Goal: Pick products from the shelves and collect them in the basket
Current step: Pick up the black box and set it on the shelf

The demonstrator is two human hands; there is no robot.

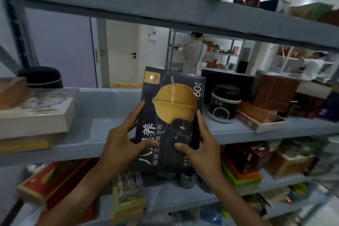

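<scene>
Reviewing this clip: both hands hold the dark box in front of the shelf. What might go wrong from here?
1. The dark box is held only at its lower half by the left hand and right hand; it may tip or slip.
2. No basket is in view, so the drop-off may be blind.
3. Swinging it right could knock the black jar.

I see middle shelf with open stretch in centre, from front edge to back edge. Left end blocked: stacked flat boxes, dark round container behind them. Right end blocked: black-and-white jar, just beside it flat tray box with brown boxes on top. Dark box, held by left hand and right hand, stands before open stretch, covers its right part. Upper shelf limits height. Lower shelf crowded along front edge; no clear gap I can tell.
</scene>
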